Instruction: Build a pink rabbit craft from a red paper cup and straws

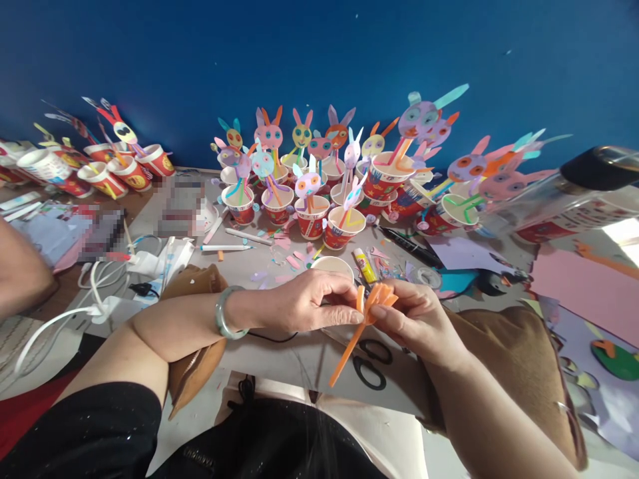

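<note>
Folded orange paper strips [377, 303] are held up between my two hands, over the near edge of the table. The fingers and thumb of my left hand [312, 303] pinch the left part, where one strip curls upward. My right hand [417, 322] is closed on the bunched folds, thumb on top. A long thin orange end slants down to the left below my hands. Beneath it lie scissors [369, 376] with black handles, their blades mostly hidden. Just beyond my fingers stands a paper cup [333, 267], partly covered by my left hand.
Red paper cups [344, 229] with paper rabbit heads stand in rows by the blue wall. A yellow glue stick [366, 266], paper scraps and markers [249, 236] lie before them. At right are a clear bottle [539, 199] and pink paper [589, 293]. White cables [97, 283] and another person's arm [22, 269] are left.
</note>
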